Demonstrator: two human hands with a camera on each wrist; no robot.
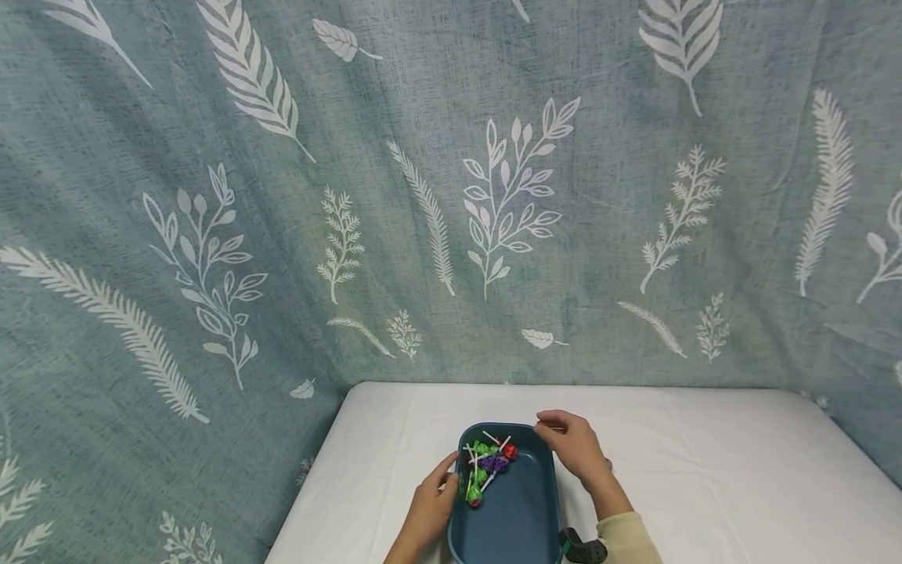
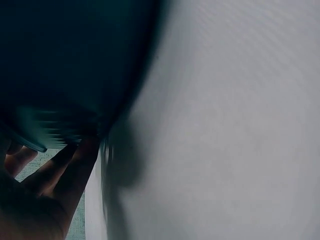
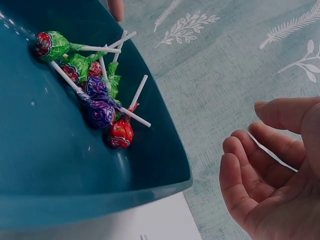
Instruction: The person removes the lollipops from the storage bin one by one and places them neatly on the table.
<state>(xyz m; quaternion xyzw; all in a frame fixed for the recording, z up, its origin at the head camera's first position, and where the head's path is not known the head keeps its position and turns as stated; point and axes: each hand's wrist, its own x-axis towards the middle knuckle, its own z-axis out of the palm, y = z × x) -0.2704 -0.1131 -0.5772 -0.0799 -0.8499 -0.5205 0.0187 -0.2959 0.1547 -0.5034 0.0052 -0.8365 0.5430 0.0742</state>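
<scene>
A dark blue rectangular tray [image 1: 517, 509] stands on the white-covered table. Several wrapped lollipops [image 3: 95, 90] in green, purple and red, with white sticks, lie heaped toward its far left part. My left hand [image 1: 431, 505] touches the tray's left side from outside, its extended fingers [image 2: 75, 170] against the outer wall in the left wrist view. Beyond the far right corner, my right hand [image 3: 272, 175] stands apart from the rim, fingers loosely bent and thumb away from them. A thin pale line shows between its fingers; whether it is a gap or an object is unclear.
The white tablecloth [image 1: 705, 470] spreads on both sides of the tray. A blue-green curtain with white leaf patterns [image 1: 599, 235] hangs behind the table and along its left side. A dark band [image 1: 583, 547] sits at the right wrist.
</scene>
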